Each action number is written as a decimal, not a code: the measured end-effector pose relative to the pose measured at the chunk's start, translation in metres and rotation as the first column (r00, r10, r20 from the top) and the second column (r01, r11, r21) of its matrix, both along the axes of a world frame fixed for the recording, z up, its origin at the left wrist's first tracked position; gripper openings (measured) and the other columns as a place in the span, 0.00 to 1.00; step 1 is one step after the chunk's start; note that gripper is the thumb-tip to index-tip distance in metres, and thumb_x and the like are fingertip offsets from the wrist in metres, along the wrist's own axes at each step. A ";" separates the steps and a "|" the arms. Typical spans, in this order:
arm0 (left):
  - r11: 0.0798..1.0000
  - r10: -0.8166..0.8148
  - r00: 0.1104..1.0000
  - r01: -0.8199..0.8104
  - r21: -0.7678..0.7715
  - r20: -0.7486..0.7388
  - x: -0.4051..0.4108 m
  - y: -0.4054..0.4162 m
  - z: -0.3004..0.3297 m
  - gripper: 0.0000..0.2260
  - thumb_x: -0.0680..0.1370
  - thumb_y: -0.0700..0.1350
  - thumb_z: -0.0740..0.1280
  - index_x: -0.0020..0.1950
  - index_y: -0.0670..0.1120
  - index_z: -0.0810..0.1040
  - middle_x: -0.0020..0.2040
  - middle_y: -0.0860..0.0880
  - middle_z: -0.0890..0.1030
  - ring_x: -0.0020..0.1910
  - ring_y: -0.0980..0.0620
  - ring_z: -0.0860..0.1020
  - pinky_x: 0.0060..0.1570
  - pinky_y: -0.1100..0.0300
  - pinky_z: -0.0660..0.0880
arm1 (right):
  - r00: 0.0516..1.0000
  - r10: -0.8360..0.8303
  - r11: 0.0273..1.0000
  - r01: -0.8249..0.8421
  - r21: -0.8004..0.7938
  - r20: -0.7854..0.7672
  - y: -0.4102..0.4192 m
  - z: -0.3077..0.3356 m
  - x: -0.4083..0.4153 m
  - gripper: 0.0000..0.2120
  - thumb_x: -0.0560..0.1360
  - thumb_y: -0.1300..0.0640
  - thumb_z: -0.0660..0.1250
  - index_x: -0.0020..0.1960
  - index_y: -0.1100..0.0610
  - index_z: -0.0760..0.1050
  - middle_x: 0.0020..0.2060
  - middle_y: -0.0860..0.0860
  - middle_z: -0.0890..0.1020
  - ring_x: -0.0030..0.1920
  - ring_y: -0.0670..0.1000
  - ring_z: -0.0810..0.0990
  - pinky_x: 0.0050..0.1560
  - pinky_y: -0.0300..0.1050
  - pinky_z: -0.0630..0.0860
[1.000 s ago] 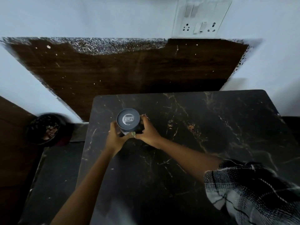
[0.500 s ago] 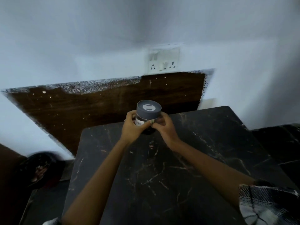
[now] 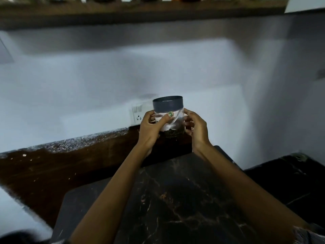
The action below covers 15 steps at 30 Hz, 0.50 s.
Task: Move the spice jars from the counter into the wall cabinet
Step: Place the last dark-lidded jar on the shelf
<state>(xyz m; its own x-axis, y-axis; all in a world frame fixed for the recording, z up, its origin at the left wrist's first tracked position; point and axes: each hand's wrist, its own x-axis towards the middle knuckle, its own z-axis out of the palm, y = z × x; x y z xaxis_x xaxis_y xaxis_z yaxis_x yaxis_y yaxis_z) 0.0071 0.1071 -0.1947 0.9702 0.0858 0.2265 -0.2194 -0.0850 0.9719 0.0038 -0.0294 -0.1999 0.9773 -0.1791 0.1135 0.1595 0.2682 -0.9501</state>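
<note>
A clear spice jar (image 3: 171, 120) with a grey lid and dark contents is held upright in the air in front of the white wall, well above the black marble counter (image 3: 175, 199). My left hand (image 3: 151, 128) grips its left side, with the thumb across the white label. On the jar's right side my right hand (image 3: 196, 128) holds it with curled fingers. Along the top edge of the view runs the wooden bottom shelf of the wall cabinet (image 3: 140, 9), where the bases of several jars show, blurred.
A white socket plate (image 3: 138, 115) sits on the wall just left of the jar. A dark wooden panel (image 3: 52, 168) lines the wall below it. A second black counter (image 3: 290, 175) lies at the right. A dark round object peeks in at the bottom left corner.
Both hands have lifted the jar off the counter and raised it toward the wall. The view has tilted up, bringing the cabinet shelf into sight.
</note>
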 end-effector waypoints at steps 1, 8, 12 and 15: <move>0.999 -0.027 0.999 0.026 -0.033 -0.023 0.000 -0.002 0.006 0.11 0.72 0.56 0.70 0.50 0.56 0.73 0.52 0.57 0.77 0.51 0.56 0.77 0.45 0.58 0.76 | 0.999 0.020 0.998 -0.017 0.066 -0.047 -0.005 0.005 0.002 0.11 0.77 0.52 0.61 0.42 0.49 0.81 0.35 0.44 0.82 0.40 0.43 0.80 0.40 0.39 0.74; 0.976 -0.190 0.981 0.193 -0.104 0.039 -0.003 -0.017 0.037 0.21 0.69 0.62 0.66 0.56 0.51 0.78 0.52 0.56 0.83 0.49 0.60 0.81 0.45 0.64 0.74 | 0.737 0.669 0.646 -0.514 0.564 -0.095 -0.018 0.019 0.000 0.33 0.71 0.31 0.57 0.57 0.57 0.80 0.56 0.61 0.81 0.52 0.60 0.82 0.49 0.54 0.80; 0.974 -0.198 0.978 0.204 -0.095 0.073 -0.005 -0.016 0.046 0.21 0.70 0.63 0.67 0.56 0.52 0.79 0.55 0.56 0.83 0.51 0.61 0.81 0.53 0.60 0.73 | 0.773 0.634 0.575 -0.474 0.668 0.003 -0.011 0.032 -0.005 0.33 0.71 0.33 0.62 0.58 0.61 0.78 0.55 0.64 0.81 0.53 0.62 0.81 0.48 0.55 0.81; 0.978 -0.179 0.978 0.188 -0.084 0.109 -0.007 -0.018 0.052 0.18 0.69 0.58 0.70 0.57 0.54 0.78 0.51 0.57 0.83 0.51 0.61 0.80 0.50 0.62 0.73 | 0.856 0.499 0.576 -0.443 0.687 0.134 -0.007 0.044 -0.006 0.29 0.73 0.45 0.67 0.67 0.61 0.69 0.63 0.64 0.75 0.61 0.63 0.77 0.57 0.61 0.76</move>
<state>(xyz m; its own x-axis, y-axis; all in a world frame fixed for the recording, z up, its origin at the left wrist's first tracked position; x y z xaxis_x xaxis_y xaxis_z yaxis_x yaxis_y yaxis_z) 0.0000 0.0890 -0.1423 0.9441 -0.0665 0.3228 -0.3194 0.0558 0.9460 -0.0025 -0.0365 -0.1560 0.9463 0.3109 0.0887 -0.2347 0.8494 -0.4726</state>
